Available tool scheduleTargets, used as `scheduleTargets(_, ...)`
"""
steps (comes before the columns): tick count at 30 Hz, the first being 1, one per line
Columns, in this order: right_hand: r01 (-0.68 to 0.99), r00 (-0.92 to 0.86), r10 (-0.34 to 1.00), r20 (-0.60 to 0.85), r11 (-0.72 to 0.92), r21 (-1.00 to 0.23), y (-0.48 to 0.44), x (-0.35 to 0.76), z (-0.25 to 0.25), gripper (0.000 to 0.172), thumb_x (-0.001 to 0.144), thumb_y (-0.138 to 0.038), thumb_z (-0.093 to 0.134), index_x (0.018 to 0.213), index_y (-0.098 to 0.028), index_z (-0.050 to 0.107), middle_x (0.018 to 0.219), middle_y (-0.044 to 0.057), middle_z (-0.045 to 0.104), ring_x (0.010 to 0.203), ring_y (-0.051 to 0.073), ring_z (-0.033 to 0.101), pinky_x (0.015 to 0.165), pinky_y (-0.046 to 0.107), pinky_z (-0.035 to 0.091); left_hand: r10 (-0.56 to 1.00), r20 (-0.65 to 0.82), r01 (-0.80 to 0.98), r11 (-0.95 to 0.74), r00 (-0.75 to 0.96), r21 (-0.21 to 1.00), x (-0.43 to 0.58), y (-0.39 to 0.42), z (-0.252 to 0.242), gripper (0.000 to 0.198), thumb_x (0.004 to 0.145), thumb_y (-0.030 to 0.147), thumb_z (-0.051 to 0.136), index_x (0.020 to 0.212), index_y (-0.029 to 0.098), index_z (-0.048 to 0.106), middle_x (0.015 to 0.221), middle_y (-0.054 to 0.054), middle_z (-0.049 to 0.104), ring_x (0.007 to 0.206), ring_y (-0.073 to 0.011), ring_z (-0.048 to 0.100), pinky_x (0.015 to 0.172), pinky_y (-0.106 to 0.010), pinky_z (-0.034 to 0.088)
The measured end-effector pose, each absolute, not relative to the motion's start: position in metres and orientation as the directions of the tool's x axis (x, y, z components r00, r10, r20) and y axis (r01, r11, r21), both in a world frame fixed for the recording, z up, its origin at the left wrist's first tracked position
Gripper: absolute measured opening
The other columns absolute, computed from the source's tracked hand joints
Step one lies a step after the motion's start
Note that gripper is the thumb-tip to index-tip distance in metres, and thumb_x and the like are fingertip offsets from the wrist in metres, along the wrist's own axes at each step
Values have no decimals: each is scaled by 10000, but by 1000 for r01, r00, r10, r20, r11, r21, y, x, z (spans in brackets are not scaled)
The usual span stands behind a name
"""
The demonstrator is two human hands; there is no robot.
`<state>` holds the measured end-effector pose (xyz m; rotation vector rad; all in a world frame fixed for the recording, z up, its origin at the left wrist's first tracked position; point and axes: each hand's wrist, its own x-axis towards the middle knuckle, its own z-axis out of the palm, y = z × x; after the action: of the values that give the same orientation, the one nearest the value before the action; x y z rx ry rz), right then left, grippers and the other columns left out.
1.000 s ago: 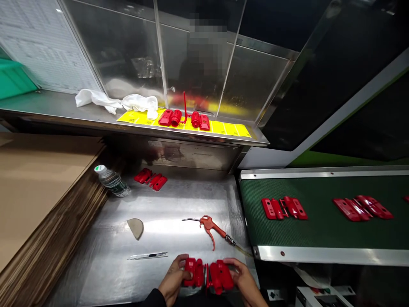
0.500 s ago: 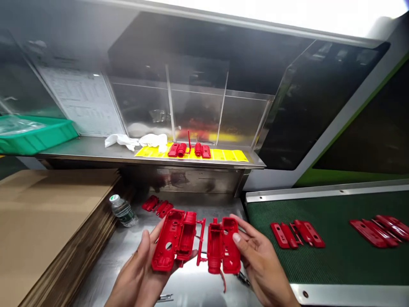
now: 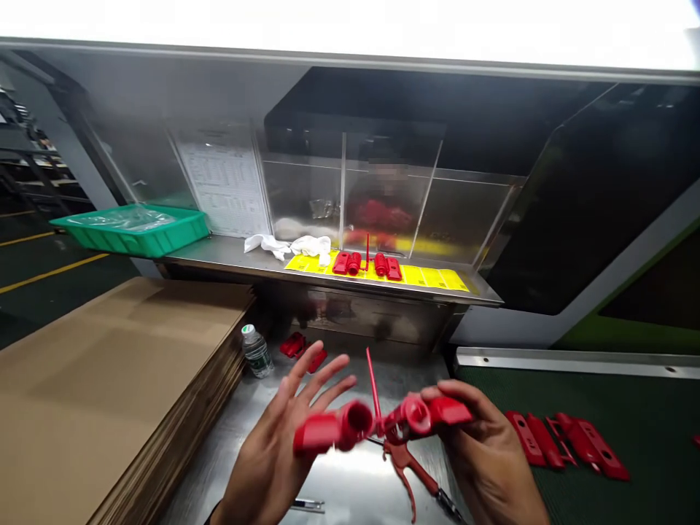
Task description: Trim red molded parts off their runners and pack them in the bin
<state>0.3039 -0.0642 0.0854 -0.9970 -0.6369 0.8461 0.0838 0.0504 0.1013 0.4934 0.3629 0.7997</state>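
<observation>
A red plastic moulding [image 3: 402,423], two pairs of shells joined by a runner with a thin upright sprue, is tilted edge-on above the metal bench. My right hand [image 3: 489,452] grips its right end. My left hand [image 3: 284,437] is open with fingers spread, close behind the moulding's left shell; whether the palm touches it I cannot tell. Beneath the moulding an air blow gun [image 3: 410,467] with a red-brown body lies on the bench. A small metal tool [image 3: 309,504] lies near my left wrist, partly hidden.
A similar red moulding [image 3: 391,267] sits on yellow label sheets [image 3: 437,278] on the shelf, near white cloths [image 3: 311,246] and a green tray [image 3: 136,240]. Stacked cardboard [image 3: 109,350] and a water bottle [image 3: 257,354] stand left. Red mouldings [image 3: 593,445] lie on the green conveyor [image 3: 656,408].
The moulding has turned from its hollow inner side facing me to edge-on, with the sprue upright. My left hand has let go and spread its fingers. The view has shifted left.
</observation>
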Motion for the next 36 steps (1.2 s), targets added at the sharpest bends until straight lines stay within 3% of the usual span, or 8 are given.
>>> scheduleTargets(5,145,546,647,532,553,-821,-59,281,64,152,851,-310,750,1002,-296,756,895,38,784,913,250,740,1005,515,545,568,-353,-364,786,743,499,70,51,69,635,921,641,412,1378,210,505,1208,-163,671,1096,-365,660,934,-562,497)
scheduleTargets(10,333,544,488,683,621,-710,-57,279,58,140,909,-324,674,1033,-289,727,882,12,774,852,231,731,982,515,548,507,-502,-370,860,701,352,68,30,56,468,871,554,566,1134,172,625,1108,-150,724,1030,-336,709,1013,-529,469)
scheduleTargets(15,421,234,498,835,722,-549,-61,304,48,228,990,-245,522,1142,-227,691,921,47,784,1061,276,698,1072,527,462,570,-540,-496,817,620,293,94,13,59,278,892,291,647,1113,124,671,1082,-151,756,1025,-322,714,988,-530,509)
scheduleTargets(17,342,294,635,715,628,-699,-64,317,38,224,964,-249,575,1155,-272,691,1065,44,769,1290,276,558,1161,509,353,667,-512,-582,736,541,345,107,13,59,123,892,199,643,956,110,699,1004,-132,770,944,-273,732,955,-458,548)
scheduleTargets(20,-90,471,850,236,312,-946,-67,339,17,481,882,-303,698,1337,-375,564,1504,16,501,1447,260,361,1172,443,347,779,-506,-611,614,370,499,121,13,58,63,886,147,650,916,132,704,985,-103,773,945,-251,733,918,-404,578)
scheduleTargets(24,-678,234,925,-301,-67,-732,-69,358,3,678,873,-440,697,1472,-306,409,1428,122,568,1220,308,610,1004,502,514,848,-500,-559,505,179,658,131,7,57,93,892,124,639,929,141,722,1019,-98,779,1003,-257,726,919,-392,588)
scheduleTargets(30,-678,108,970,-216,-87,-730,-70,331,34,576,868,-389,732,1384,-231,527,1092,94,752,1000,237,707,919,403,547,832,-470,-644,537,296,544,113,5,57,286,949,189,543,1168,151,722,1123,-118,773,1107,-294,697,1036,-479,516)
scheduleTargets(36,-494,99,991,-94,-33,-869,-82,284,47,554,830,-467,751,1310,-235,598,1132,122,732,977,271,701,795,395,567,785,-320,-723,616,531,313,54,14,34,382,931,246,506,1265,287,688,1073,-60,798,1002,-260,742,963,-396,559)
